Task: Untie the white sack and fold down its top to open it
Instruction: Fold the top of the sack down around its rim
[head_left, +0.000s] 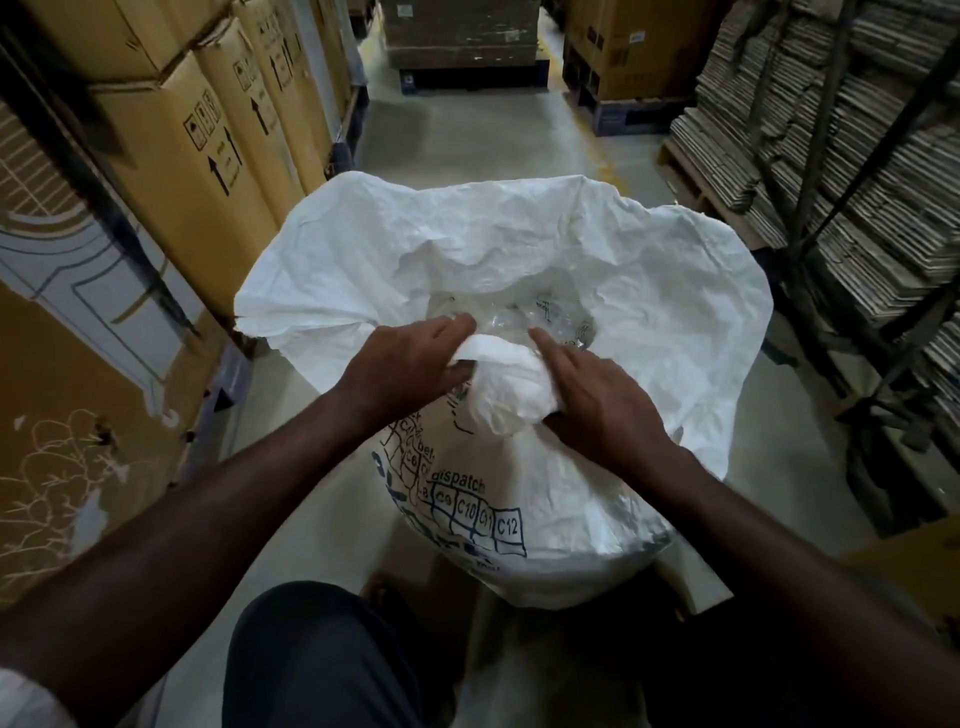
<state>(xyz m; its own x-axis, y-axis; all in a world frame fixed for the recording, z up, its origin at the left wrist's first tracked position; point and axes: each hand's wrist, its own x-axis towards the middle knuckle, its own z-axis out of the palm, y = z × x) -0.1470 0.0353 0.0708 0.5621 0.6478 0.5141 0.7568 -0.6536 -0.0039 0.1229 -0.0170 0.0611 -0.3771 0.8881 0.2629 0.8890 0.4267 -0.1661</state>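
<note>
A large white woven sack (649, 291) stands on the floor in front of me, its mouth spread wide and its far rim crumpled upward. Blue printed grid letters mark its near side. Clear plastic items (524, 317) show inside the opening. My left hand (400, 364) and my right hand (597, 395) both grip the bunched near edge of the sack's top (506, 389), the left from the left side, the right from the right. The fabric is rolled into a wad between them.
Tall cardboard boxes (208, 135) line the left side of the narrow aisle. Stacks of flattened cardboard on pallets and a dark metal rack (831, 171) stand on the right. More boxes on pallets (462, 41) close the far end. My dark-trousered leg (311, 660) is below.
</note>
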